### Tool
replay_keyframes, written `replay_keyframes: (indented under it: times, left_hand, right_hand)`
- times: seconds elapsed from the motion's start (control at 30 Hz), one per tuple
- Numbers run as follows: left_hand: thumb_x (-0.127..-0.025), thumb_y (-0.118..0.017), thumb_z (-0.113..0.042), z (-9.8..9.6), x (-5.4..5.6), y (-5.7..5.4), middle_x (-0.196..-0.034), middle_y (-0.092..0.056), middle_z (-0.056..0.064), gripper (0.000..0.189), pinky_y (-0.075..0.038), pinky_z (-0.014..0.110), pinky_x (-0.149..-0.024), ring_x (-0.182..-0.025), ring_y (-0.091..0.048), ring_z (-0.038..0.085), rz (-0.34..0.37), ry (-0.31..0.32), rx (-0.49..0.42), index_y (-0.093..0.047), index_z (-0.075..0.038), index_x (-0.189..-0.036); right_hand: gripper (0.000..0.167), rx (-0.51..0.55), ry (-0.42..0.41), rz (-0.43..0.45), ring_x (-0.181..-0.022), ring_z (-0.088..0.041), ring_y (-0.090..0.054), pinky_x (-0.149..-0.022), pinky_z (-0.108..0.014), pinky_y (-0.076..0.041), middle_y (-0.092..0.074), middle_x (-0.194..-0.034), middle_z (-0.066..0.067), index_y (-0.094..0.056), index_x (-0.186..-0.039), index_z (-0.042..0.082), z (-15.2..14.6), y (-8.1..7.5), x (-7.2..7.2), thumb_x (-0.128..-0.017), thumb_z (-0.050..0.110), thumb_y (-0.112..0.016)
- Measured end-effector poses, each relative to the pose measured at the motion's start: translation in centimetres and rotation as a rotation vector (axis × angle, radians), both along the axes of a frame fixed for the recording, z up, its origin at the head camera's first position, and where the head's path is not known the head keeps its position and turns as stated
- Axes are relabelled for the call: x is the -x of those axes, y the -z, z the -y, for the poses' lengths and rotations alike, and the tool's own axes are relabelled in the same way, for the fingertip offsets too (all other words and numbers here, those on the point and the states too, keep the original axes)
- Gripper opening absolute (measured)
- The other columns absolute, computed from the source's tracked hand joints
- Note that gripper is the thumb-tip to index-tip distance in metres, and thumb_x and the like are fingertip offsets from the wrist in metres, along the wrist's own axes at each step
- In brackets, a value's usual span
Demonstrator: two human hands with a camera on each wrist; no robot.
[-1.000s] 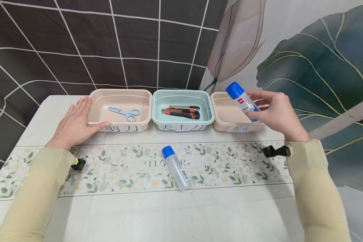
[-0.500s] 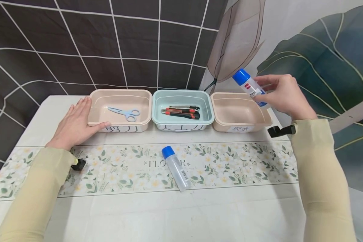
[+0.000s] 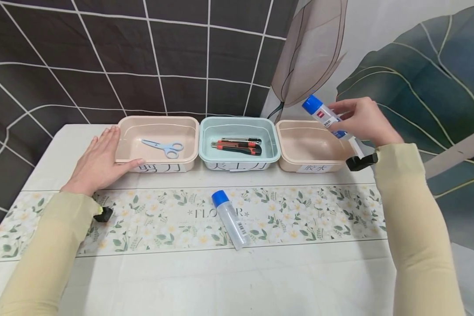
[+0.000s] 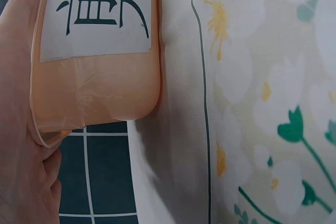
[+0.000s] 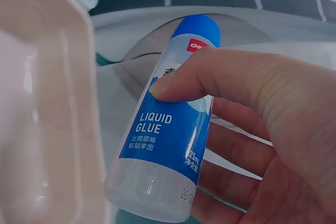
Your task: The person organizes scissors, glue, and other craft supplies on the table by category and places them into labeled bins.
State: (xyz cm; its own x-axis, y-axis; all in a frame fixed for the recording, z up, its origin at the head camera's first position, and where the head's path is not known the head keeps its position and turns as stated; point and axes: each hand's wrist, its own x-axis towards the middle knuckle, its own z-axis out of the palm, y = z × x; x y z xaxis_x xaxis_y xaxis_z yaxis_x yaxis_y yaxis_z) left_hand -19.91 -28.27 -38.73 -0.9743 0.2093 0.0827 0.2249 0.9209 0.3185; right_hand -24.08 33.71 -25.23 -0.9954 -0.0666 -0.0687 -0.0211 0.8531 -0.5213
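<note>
My right hand (image 3: 365, 120) grips a liquid glue bottle (image 5: 163, 124) with a blue cap, thumb across its label and fingers behind. The bottle tilts, cap to the upper left, over the right rear part of the right beige bin (image 3: 306, 142). My left hand (image 3: 98, 162) lies with straight fingers along the left side of the left beige bin (image 3: 158, 125), thumb at its front rim. Light blue scissors (image 3: 167, 148) lie in that bin. A second glue bottle (image 3: 231, 221), blue-capped and clear, lies on the table in front of the bins.
Between the beige bins stands a light blue bin (image 3: 240, 123) with several utility knives (image 3: 238, 147) in it. All three bins carry white labels and stand in a row on a flower-patterned tablecloth (image 3: 162, 219). A dark gridded backdrop (image 3: 174, 52) hangs close behind them.
My right hand has lifted the glue bottle up and slightly right from over the right bin, then shifted a little back left. My left hand and the bottle on the table stay put.
</note>
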Motion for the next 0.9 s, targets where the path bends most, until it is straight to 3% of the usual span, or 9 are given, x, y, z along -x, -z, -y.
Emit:
replay_keyframes:
  times: [0.23,0.47,0.53,0.77,0.9]
  left_hand:
    - [-0.092,-0.056,-0.07,0.0,0.0,0.0,-0.166,-0.002,0.025,0.115,0.006,0.045,-0.124,-0.154,0.002,0.034,-0.002,0.001,-0.001,0.0,0.004,-0.16]
    - [-0.092,-0.056,-0.071,0.0,0.0,0.0,-0.166,-0.004,0.025,0.116,0.004,0.047,-0.124,-0.154,0.003,0.033,-0.004,-0.003,0.0,0.0,0.004,-0.16]
    - [-0.092,-0.055,-0.071,0.0,0.0,0.0,-0.166,-0.003,0.025,0.116,0.004,0.047,-0.124,-0.154,0.004,0.032,-0.003,-0.005,0.001,0.0,0.004,-0.16]
    - [-0.092,-0.056,-0.07,0.0,-0.1,-0.1,-0.166,-0.005,0.026,0.116,0.004,0.047,-0.124,-0.154,0.004,0.032,-0.008,0.0,-0.005,-0.001,0.004,-0.16]
    - [-0.092,-0.057,-0.07,0.0,-0.1,0.0,-0.166,-0.005,0.026,0.115,0.004,0.047,-0.124,-0.154,0.004,0.031,-0.015,0.003,-0.007,-0.001,0.004,-0.16]
  right_hand:
    - [0.06,0.023,-0.056,0.071,-0.111,-0.035,-0.06,-0.1,-0.054,-0.052,-0.061,-0.133,-0.021,-0.06,-0.143,0.008,-0.3,3.6,0.8,-0.09,0.025,-0.082]
    - [0.05,0.036,-0.111,0.13,-0.109,-0.034,-0.061,-0.085,-0.03,-0.057,-0.063,-0.129,-0.02,-0.066,-0.136,0.006,-0.6,6.9,1.5,-0.089,0.014,-0.082]
    - [0.048,0.045,-0.103,0.151,-0.108,-0.033,-0.061,-0.083,-0.028,-0.056,-0.064,-0.128,-0.02,-0.067,-0.134,0.005,-0.6,7.5,1.6,-0.089,0.013,-0.081]
    - [0.039,0.093,-0.095,0.213,-0.112,-0.036,-0.058,-0.099,-0.05,-0.053,-0.065,-0.127,-0.025,-0.068,-0.128,-0.004,-1.0,9.1,2.2,-0.09,0.001,-0.076]
    - [0.038,0.11,-0.078,0.227,-0.115,-0.039,-0.055,-0.101,-0.052,-0.052,-0.062,-0.129,-0.027,-0.067,-0.128,-0.006,-1.0,9.5,2.2,-0.09,-0.004,-0.073]
